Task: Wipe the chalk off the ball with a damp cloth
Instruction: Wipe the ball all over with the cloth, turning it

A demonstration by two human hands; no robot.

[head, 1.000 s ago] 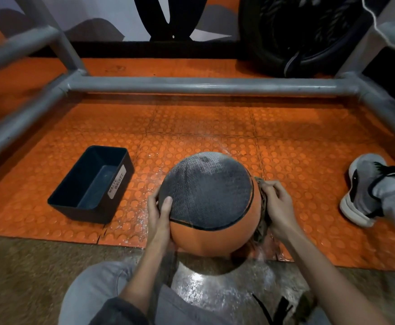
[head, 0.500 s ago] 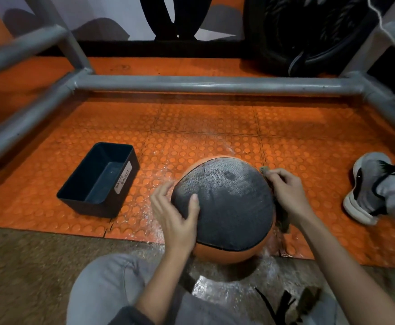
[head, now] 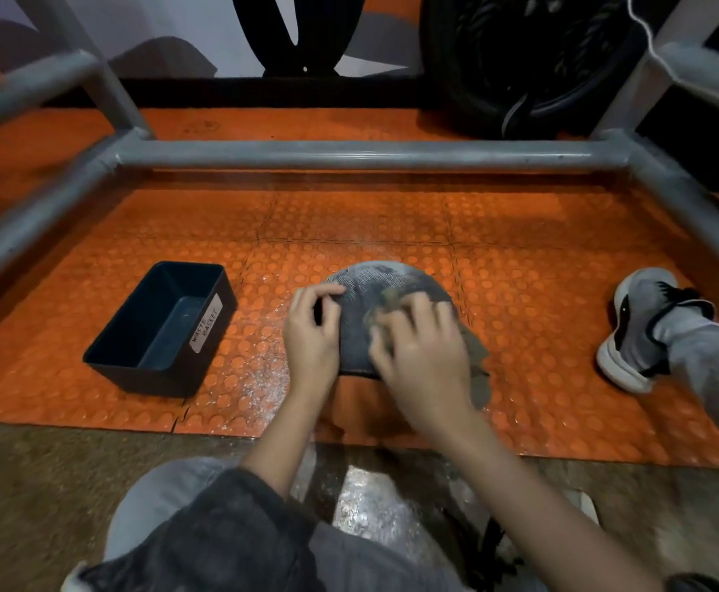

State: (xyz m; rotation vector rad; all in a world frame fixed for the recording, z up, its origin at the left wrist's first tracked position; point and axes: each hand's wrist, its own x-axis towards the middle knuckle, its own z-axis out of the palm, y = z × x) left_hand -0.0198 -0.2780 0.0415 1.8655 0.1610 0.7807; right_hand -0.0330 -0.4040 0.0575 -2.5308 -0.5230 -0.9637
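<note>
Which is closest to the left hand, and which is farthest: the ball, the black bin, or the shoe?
1. Ball, touching the left hand.
2. Black bin, to its left.
3. Shoe, far right.

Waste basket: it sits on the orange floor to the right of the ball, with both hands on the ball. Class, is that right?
No. The head view shows the waste basket to the left of the ball, not the right. It does sit on the orange floor, with the left hand and right hand on the ball.
</note>
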